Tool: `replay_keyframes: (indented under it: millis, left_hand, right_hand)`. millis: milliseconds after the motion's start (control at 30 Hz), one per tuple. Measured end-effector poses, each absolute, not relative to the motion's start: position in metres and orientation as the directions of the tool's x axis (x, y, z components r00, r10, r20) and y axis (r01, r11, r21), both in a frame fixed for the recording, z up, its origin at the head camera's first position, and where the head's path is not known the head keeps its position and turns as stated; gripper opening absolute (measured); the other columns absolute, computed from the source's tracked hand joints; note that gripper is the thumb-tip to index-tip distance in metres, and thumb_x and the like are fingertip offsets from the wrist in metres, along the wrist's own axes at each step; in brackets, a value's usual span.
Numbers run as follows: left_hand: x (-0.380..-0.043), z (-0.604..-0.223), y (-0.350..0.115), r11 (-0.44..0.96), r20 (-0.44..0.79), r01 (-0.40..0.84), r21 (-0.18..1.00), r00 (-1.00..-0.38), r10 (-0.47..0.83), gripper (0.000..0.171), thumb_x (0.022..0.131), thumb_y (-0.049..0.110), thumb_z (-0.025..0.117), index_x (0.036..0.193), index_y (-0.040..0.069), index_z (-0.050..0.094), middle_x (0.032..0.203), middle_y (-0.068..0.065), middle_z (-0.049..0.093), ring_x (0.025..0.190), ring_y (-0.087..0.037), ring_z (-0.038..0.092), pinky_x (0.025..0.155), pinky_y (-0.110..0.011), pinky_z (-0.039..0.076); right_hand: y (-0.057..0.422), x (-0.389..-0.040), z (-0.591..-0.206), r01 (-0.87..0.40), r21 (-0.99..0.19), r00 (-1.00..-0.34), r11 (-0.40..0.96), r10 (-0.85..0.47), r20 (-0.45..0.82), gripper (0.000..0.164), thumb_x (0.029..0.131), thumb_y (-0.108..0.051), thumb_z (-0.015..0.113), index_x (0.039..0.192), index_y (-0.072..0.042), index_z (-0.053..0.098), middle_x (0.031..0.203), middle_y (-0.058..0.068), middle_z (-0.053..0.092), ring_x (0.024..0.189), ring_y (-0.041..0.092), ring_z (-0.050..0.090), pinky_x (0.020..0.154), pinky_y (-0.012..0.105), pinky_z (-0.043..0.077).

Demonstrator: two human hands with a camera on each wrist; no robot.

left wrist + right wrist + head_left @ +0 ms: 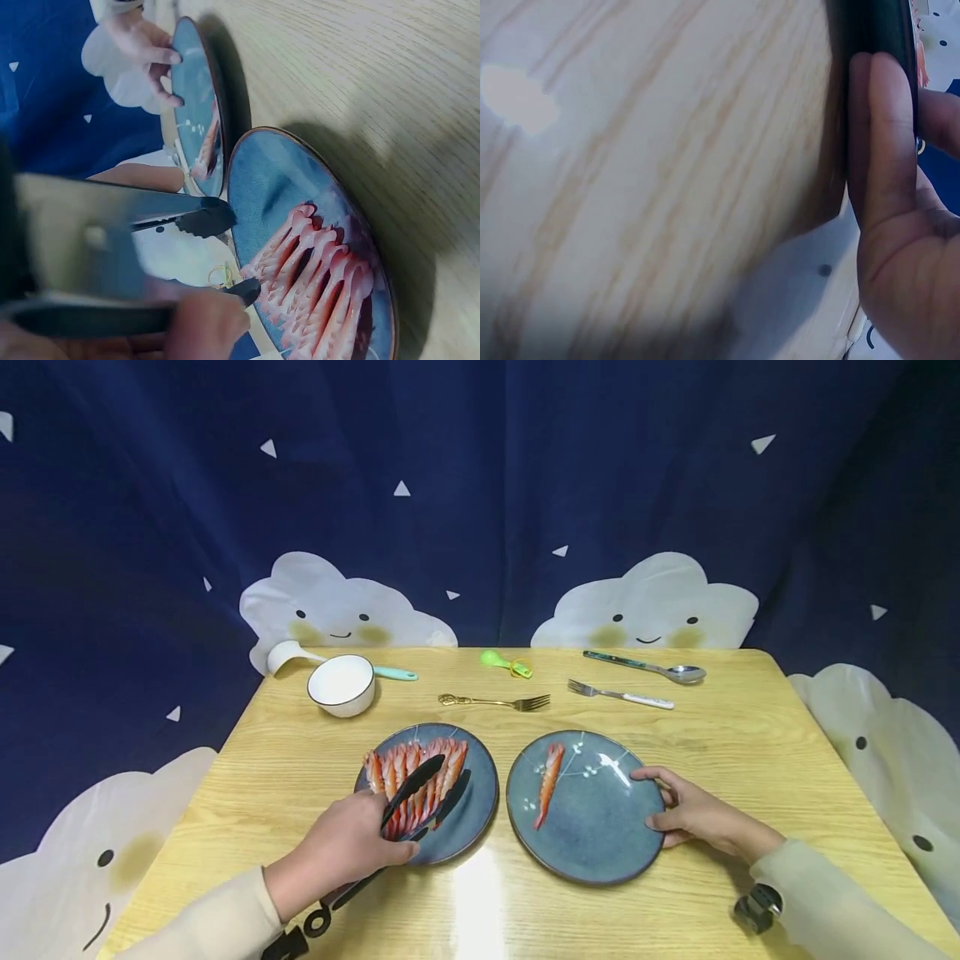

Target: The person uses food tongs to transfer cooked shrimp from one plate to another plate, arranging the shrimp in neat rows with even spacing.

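Note:
My left hand (348, 839) grips a pair of tongs (409, 788) with black tips, held over the left blue plate (482, 793). Several red-and-white shrimp (397, 770) lie side by side on that plate. In the left wrist view the tong tips (208, 219) stand apart with nothing between them, near the shrimp (300, 262). My right hand (693, 814) holds the right edge of a second blue plate (600, 839), thumb on top and other fingers at the rim. One shrimp (550, 785) lies on this plate's left part. In the right wrist view, fingers (891, 135) press against the plate's underside.
Behind the plates lie a gold fork (487, 701), a white-handled fork (622, 695), a spoon (682, 674) and a small green utensil (495, 658). A white bowl (342, 685) stands at the back left beside a ladle (285, 655). A dark blue curtain (480, 527) hangs behind the table.

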State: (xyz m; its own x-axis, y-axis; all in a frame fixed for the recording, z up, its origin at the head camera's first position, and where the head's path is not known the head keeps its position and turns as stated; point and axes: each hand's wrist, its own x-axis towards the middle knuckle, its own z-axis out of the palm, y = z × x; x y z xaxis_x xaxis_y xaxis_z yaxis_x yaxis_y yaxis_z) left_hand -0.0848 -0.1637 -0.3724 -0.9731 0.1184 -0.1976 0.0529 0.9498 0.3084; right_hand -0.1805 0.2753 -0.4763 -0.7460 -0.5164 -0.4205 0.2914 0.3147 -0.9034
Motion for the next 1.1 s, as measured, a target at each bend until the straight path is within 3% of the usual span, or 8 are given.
replay_keyframes:
  millis: [233, 733, 1100]
  left_hand:
    - [-0.09, -0.374, -0.16, 0.944, -0.172, 0.075, 0.322, -0.976, 0.137, 0.042, 0.062, 0.05, 0.069, 0.061, 0.013, 0.048, 0.058, 0.0, 0.046, 0.051, -0.014, 0.041, 0.046, -0.029, 0.033]
    - [-0.094, -0.366, -0.151, 0.945, -0.173, 0.11, 0.307, -0.97, 0.169, 0.04, 0.067, 0.046, 0.066, 0.059, 0.012, 0.047, 0.054, -0.001, 0.045, 0.047, -0.014, 0.041, 0.047, -0.03, 0.034]
    - [-0.097, -0.366, -0.149, 0.933, -0.216, 0.09, 0.348, -0.961, 0.174, 0.043, 0.068, 0.045, 0.066, 0.053, 0.012, 0.043, 0.049, 0.003, 0.033, 0.043, -0.012, 0.032, 0.041, -0.028, 0.03]
  right_hand:
    - [0.274, -0.179, -0.476, 0.296, -0.905, -0.745, 0.306, -0.519, -0.419, 0.071, 0.078, -0.004, 0.063, 0.134, -0.015, 0.02, 0.106, 0.02, 0.047, 0.075, 0.028, 0.058, 0.055, 0.041, 0.048]
    - [0.275, -0.18, -0.475, 0.302, -0.915, -0.738, 0.266, -0.542, -0.401, 0.07, 0.078, -0.003, 0.062, 0.134, -0.015, 0.02, 0.107, 0.021, 0.047, 0.077, 0.03, 0.058, 0.056, 0.043, 0.048]
    - [0.277, -0.181, -0.477, 0.319, -0.909, -0.727, 0.267, -0.547, -0.415, 0.069, 0.079, -0.003, 0.06, 0.134, -0.016, 0.02, 0.109, 0.022, 0.045, 0.08, 0.031, 0.057, 0.059, 0.044, 0.048]
